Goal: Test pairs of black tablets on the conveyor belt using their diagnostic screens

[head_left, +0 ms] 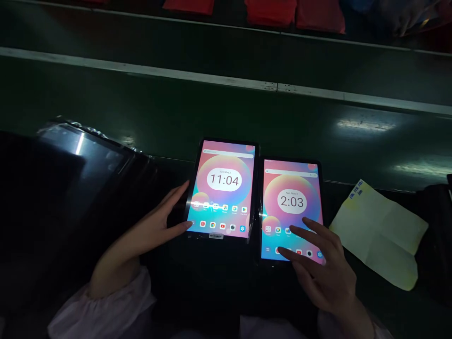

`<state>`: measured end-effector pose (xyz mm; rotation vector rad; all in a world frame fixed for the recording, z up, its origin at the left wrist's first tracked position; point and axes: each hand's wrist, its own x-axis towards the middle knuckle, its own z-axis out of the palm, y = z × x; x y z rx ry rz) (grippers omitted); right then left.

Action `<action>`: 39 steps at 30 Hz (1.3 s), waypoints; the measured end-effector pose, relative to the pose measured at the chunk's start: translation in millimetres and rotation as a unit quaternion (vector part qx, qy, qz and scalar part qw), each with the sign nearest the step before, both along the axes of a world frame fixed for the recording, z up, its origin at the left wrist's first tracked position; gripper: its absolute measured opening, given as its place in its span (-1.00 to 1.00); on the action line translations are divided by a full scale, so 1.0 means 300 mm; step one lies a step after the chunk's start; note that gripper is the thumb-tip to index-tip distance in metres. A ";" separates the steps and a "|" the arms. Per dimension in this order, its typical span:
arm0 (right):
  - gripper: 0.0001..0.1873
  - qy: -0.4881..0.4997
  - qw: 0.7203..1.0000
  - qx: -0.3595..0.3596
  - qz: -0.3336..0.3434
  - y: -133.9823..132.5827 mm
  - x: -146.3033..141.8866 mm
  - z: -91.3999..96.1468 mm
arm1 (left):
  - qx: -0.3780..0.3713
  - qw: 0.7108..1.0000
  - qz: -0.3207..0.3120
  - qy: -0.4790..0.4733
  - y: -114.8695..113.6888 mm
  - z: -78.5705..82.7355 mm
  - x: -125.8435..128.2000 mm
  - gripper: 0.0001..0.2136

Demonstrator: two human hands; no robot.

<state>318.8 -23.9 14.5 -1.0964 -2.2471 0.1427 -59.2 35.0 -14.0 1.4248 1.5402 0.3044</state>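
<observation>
Two lit tablets sit side by side in front of me. The left tablet (226, 197) reads 11:04 and has a small barcode label (216, 236) at its lower edge. My left hand (153, 223) grips its left side, thumb on the lower left corner and fingers at the edge, partly hidden. On the right tablet (291, 212), set a little lower, the clock reads 2:03. My right hand (325, 263) is spread over that screen's lower right part, fingertips near the app icons. Whether the fingertips touch the glass I cannot tell.
A creased pale paper (381, 235) with blue writing lies at right. A dark, glossy film-covered panel (88, 146) is at left. Beyond the green surface (212, 103) run pale metal strips (141, 69). Red packets (270, 10) and another person's hand (406, 19) appear at the top.
</observation>
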 end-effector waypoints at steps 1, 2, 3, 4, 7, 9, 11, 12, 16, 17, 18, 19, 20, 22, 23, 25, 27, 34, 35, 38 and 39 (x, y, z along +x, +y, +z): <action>-0.71 0.000 1.000 0.004 -0.002 0.001 0.001 0.000 | 0.001 1.000 -0.003 -0.002 -0.002 -0.002 -0.002 0.00; -0.72 -0.001 1.000 0.006 -0.005 0.002 0.001 -0.001 | 0.004 1.000 -0.002 -0.003 -0.004 -0.004 -0.002 -0.01; -0.73 -0.002 1.000 0.009 -0.007 0.004 0.000 -0.001 | 0.009 1.000 0.000 -0.002 -0.006 -0.006 -0.002 -0.01; -0.73 -0.004 1.000 0.011 -0.009 0.005 -0.001 -0.002 | 0.014 1.000 0.004 -0.001 -0.009 -0.009 -0.001 -0.01; -0.74 -0.012 1.000 0.011 -0.014 0.008 -0.004 -0.003 | 0.015 1.000 0.015 0.007 -0.011 -0.012 0.005 -0.01; -0.75 -0.013 1.000 0.012 -0.016 0.009 -0.005 -0.004 | 0.004 1.000 0.016 0.011 -0.009 -0.011 0.007 0.01; -0.75 -0.009 1.000 0.013 -0.018 0.011 -0.004 -0.008 | 0.003 1.000 0.015 0.015 -0.007 -0.010 0.008 0.02; -0.75 -0.007 1.000 0.013 -0.018 0.012 -0.002 -0.010 | 0.007 1.000 0.015 0.018 -0.007 -0.010 0.008 0.02; -0.73 0.010 1.000 0.008 -0.029 0.023 0.013 -0.013 | 0.025 0.999 0.022 0.018 -0.009 -0.016 0.008 -0.02; -0.71 0.016 0.999 0.007 -0.035 0.027 0.019 -0.007 | 0.023 0.999 0.023 0.018 -0.010 -0.019 0.008 -0.02; -0.70 0.024 0.999 0.003 -0.047 0.031 0.026 0.003 | 0.020 0.999 0.024 0.018 -0.011 -0.021 0.007 -0.01; -0.68 0.032 0.997 -0.004 -0.064 0.037 0.033 0.016 | 0.017 0.999 0.026 0.021 -0.012 -0.024 0.006 0.00; -0.66 0.038 0.996 -0.011 -0.082 0.043 0.041 0.032 | 0.015 0.999 0.027 0.024 -0.013 -0.026 0.005 0.01; -0.63 0.041 0.990 -0.021 -0.130 0.061 0.057 0.062 | 0.014 0.999 0.034 0.030 -0.012 -0.028 0.003 0.01; -0.63 0.037 0.987 -0.022 -0.158 0.072 0.065 0.073 | 0.017 0.999 0.041 0.028 -0.009 -0.028 0.003 0.00; -0.67 0.021 0.978 -0.018 -0.208 0.099 0.082 0.077 | 0.014 0.997 0.070 0.015 -0.001 -0.026 0.006 -0.06; -0.71 -0.001 0.971 -0.007 -0.239 0.126 0.097 0.056 | -0.022 0.993 0.115 -0.004 0.013 -0.023 0.014 -0.11; -0.70 -0.036 0.971 0.014 -0.236 0.157 0.102 -0.060 | -0.021 0.968 0.250 -0.028 0.040 -0.019 0.078 -0.37; -0.69 -0.039 0.971 0.012 -0.235 0.156 0.100 -0.065 | -0.019 0.966 0.258 -0.024 0.038 -0.020 0.084 -0.38; -0.69 -0.044 0.972 0.014 -0.231 0.152 0.111 -0.064 | -0.023 0.963 0.268 -0.022 0.035 -0.029 0.087 -0.42; -0.70 -0.042 0.971 0.019 -0.234 0.151 0.117 -0.062 | -0.020 0.962 0.271 -0.024 0.037 -0.032 0.085 -0.44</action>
